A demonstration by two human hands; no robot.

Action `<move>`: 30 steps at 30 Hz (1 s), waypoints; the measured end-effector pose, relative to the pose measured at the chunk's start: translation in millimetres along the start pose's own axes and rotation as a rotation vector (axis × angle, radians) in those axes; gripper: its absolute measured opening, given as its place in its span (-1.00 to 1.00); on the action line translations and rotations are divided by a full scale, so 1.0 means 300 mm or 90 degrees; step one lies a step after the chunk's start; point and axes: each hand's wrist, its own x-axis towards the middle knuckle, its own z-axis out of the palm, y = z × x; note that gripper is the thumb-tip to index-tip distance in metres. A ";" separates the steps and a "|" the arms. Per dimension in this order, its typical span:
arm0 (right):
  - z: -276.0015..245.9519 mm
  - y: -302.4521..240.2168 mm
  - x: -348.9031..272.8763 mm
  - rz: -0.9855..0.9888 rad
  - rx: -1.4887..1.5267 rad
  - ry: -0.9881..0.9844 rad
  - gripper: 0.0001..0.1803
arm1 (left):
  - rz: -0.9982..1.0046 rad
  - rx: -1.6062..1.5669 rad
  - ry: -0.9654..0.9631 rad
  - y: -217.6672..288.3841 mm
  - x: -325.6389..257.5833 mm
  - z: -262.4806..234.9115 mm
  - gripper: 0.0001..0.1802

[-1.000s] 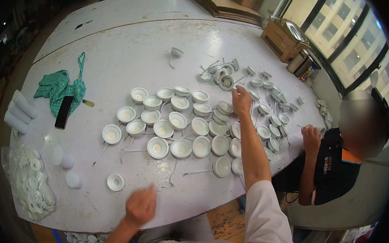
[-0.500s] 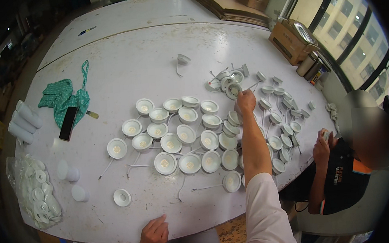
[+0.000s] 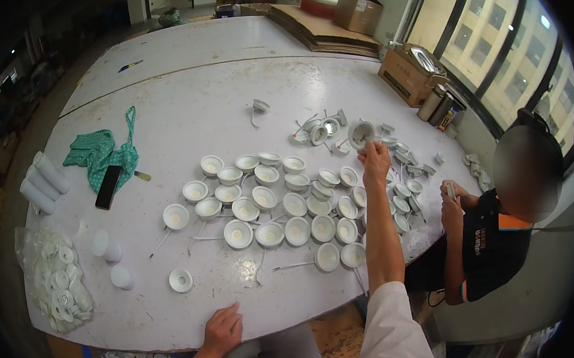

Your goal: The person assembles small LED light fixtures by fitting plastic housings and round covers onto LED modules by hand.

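My right hand [image 3: 375,161] reaches far over the table and grips a white round downlight [image 3: 362,132] by its rim, raised with its hollow side showing. Just beyond it lies a loose pile of downlights [image 3: 318,134], some tipped over, with wires sticking out. Nearer, many white cup-shaped downlights [image 3: 264,197] stand face up in rough rows, several with pale yellow discs inside and wires trailing. At the near edge, my left hand [image 3: 223,328] rests on the table, holding nothing, fingers loosely stretched out. A single white ring-shaped part [image 3: 180,280] lies ahead of it.
At left are a bag of white rings [image 3: 61,281], white cylinder stacks [image 3: 44,179], a green cloth [image 3: 102,152] and a phone [image 3: 108,187]. A co-worker [image 3: 491,244] sits at right, holding a small item. Cartons [image 3: 409,74] and flasks [image 3: 433,102] stand at the far right.
My right hand has lifted a downlight from the pile's edge and brought it up. The view has shifted slightly. My left hand stays at the near edge.
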 end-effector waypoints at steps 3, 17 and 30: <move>-0.086 -0.063 -0.178 0.089 0.267 -0.103 -0.88 | 0.015 -0.056 0.023 0.035 0.031 -0.004 -0.80; -0.141 -0.302 -0.969 0.063 0.094 -0.453 -0.91 | 0.094 -0.271 -0.024 0.217 0.446 -0.115 -0.41; -0.072 -0.262 -1.109 0.051 -0.012 -0.538 -0.78 | -0.253 -0.497 -0.154 0.162 0.236 -0.153 -0.60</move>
